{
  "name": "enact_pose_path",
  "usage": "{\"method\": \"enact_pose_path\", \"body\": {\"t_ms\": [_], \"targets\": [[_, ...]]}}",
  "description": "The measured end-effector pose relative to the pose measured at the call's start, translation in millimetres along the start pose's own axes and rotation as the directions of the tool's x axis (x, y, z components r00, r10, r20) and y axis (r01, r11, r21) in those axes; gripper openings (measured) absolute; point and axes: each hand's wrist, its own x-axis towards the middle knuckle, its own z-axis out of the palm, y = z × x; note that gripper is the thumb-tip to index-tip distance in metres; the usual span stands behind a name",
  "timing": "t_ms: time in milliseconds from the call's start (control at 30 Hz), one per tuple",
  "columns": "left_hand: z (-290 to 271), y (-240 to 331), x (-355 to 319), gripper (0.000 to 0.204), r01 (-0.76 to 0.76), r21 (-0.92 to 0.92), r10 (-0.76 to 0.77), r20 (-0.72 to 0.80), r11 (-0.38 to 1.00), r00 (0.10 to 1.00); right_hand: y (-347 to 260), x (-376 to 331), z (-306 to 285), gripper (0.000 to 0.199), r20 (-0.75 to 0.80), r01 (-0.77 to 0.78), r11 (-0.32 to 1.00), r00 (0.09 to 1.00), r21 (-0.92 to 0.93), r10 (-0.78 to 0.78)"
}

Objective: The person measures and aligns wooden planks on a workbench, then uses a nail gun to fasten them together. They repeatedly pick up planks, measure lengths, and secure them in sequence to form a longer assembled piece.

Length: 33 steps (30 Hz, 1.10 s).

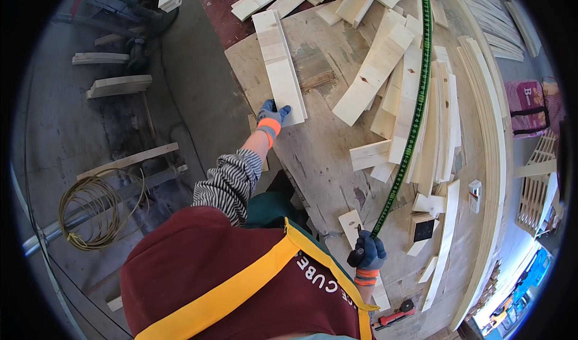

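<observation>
Left hand [272, 116] grip closed on plank [280, 66] | right hand [368, 253] clasps tape measure [412, 120]

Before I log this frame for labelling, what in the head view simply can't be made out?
- Far end of the green tape measure: cut off by the top edge.
- Near end of the plank: covered by the left hand.
- Tape case: hidden in the right hand.
- Red tool: too small to identify.
- Tape markings: too small to read.
</observation>
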Motion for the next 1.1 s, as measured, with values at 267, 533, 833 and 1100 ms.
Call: {"method": "enact_pose_path", "body": {"t_ms": [267,533,833,1100], "targets": [[-7,28,-38,0.039,-0.077,-0.37,0.137,0.136,0.926,0.981,24,-24,-50,0.021,-0.026,0.062,0.996,0.998,0.061,-0.061],[50,36,-78,0.054,-0.551,0.283,0.441,0.368,0.785,0.818,41,-37,-86,0.022,-0.062,0.2,0.98,0.978,0.007,-0.199],[-5,25,0,0.037,-0.455,0.102,0.449,0.079,0.885,0.89,14,-27,-26,0.02,0.044,0.061,0.996,0.997,-0.057,-0.058],[36,189,149,0.061,-0.501,0.429,0.484,0.159,0.751,0.861,-36,27,87,0.02,-0.115,0.108,0.992,0.988,0.069,-0.099]]}}
